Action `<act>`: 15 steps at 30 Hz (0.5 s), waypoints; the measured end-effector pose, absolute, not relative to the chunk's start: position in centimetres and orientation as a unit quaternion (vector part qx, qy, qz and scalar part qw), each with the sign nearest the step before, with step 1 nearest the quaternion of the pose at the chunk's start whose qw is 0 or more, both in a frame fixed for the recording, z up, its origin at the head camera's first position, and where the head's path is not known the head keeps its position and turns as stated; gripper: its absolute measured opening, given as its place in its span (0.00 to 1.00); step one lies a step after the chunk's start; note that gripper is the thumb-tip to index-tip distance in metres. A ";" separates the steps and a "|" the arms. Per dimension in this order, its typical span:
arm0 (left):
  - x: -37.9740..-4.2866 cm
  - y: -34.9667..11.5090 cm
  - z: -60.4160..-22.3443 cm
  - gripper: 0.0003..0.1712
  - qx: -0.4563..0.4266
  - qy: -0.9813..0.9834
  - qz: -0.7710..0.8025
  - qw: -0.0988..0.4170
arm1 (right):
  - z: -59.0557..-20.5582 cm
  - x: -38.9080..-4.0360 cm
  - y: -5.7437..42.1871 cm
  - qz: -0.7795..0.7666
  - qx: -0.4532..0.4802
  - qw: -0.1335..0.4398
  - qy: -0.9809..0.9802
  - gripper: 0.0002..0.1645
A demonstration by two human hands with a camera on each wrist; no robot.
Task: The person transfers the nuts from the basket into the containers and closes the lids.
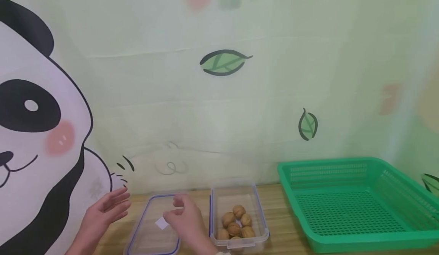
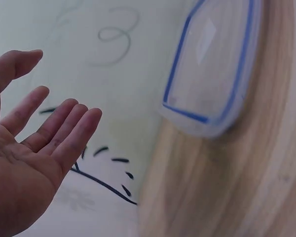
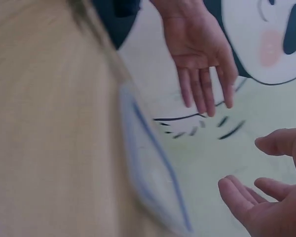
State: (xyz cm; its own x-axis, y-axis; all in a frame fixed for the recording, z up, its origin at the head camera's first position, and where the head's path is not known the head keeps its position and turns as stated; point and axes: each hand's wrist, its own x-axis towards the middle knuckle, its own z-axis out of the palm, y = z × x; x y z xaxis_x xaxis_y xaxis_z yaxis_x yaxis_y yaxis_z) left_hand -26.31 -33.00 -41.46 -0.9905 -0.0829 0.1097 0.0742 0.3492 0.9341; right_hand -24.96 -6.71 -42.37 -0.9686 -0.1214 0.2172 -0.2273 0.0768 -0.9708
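My left hand is raised near the left side of the table, its fingers loosely extended and its palm bare in the left wrist view. My right hand hovers over a clear lid with a blue seal, fingers slightly bent and apart, holding nothing. On the lid a small white label shows, partly behind the right hand. Just right of that hand stands a clear plastic container with several walnuts inside.
A large green plastic basket with a mesh bottom sits on the right of the wooden table. Behind everything hangs a pale green cloth printed with a panda and leaves.
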 end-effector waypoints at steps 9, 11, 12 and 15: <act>-26.9 -34.2 -43.9 0.39 0.019 -0.820 -0.570 0.037 | -45.0 -25.3 -7.2 0.645 0.080 0.068 -0.757 0.27; -27.0 -34.1 -44.5 0.38 0.019 -0.822 -0.568 0.040 | -45.5 -25.4 -7.1 0.635 0.068 0.079 -0.766 0.28; -27.1 -34.0 -44.8 0.37 0.020 -0.822 -0.567 0.041 | -45.7 -25.5 -7.1 0.629 0.061 0.081 -0.771 0.29; -27.5 -33.7 -45.5 0.36 0.029 -0.829 -0.558 0.029 | -46.5 -25.8 -7.1 0.615 0.051 0.084 -0.782 0.29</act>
